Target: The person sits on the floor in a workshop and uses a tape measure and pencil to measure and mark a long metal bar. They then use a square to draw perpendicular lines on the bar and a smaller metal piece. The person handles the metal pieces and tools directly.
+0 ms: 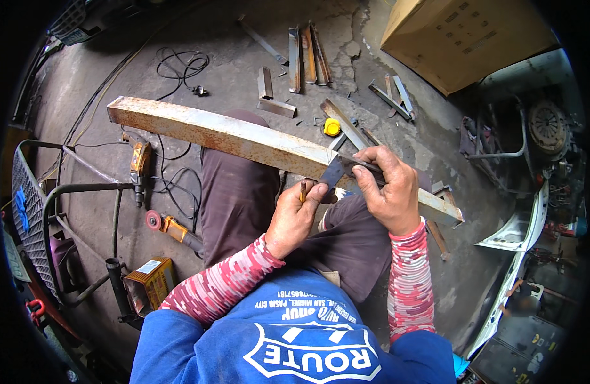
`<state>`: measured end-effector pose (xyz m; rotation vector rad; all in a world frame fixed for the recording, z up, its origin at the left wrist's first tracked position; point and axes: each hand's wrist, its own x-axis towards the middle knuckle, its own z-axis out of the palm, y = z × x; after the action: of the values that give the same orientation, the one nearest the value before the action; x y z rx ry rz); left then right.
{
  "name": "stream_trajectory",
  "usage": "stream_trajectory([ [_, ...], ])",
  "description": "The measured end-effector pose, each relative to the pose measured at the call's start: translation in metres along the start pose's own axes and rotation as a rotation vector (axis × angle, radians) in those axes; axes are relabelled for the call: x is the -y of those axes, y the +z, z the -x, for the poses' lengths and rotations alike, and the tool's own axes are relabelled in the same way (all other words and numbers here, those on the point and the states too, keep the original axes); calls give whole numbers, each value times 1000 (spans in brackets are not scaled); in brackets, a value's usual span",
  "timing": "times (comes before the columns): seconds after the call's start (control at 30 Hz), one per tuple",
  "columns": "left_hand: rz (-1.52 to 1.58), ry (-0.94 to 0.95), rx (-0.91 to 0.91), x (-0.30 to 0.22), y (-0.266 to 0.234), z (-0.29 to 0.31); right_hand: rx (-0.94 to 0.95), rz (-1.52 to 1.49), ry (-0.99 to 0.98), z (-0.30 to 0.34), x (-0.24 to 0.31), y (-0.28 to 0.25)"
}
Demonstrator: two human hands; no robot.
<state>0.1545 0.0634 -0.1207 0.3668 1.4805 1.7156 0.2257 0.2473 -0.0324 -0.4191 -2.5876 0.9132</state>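
A long, rust-stained square steel tube (224,132) lies slantwise across my thighs, its far left end past my left knee. What looks like a small try square (333,173), with a flat bluish blade and a dark bar, rests against the tube right of its middle. My right hand (392,195) pinches the dark bar between thumb and fingers on top of the tube. Below the tube, my left hand (295,214) is closed, its thumb at the blade's lower end. A thin brown pencil-like stick (302,191) pokes up from that hand's fingers.
Steel offcuts (295,61) and a yellow tape measure (332,127) lie on the concrete ahead. A drill (140,165), an angle grinder (173,228), looping cords and a metal-framed chair (83,187) are at left. A large cardboard box (468,38) stands at far right.
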Motion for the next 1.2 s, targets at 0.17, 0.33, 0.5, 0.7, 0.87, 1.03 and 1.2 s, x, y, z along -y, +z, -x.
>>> stream_trajectory([
  [0.17, 1, 28, 53, -2, -2, -1, -24, 148, -109, 1, -1, 6],
  [0.33, 21, 49, 99, 2, -5, -4, -54, 116, -62, 4, 1, 9],
  [0.5, 19, 45, 129, 3, -10, -5, -35, 39, -23, 3, 2, 7],
  [0.7, 37, 30, 158, 5, -12, -7, -11, 26, 3, 1, 3, 4],
  [0.87, -196, 58, -6, -2, -8, -1, -13, 63, 21, 1, 4, 7],
  [1.03, -533, 554, -95, -34, -27, 26, -39, 107, -15, 2, 0, 7],
  [1.2, -409, 629, -76, -51, -33, 38, -51, 93, -31, 3, 0, 10],
])
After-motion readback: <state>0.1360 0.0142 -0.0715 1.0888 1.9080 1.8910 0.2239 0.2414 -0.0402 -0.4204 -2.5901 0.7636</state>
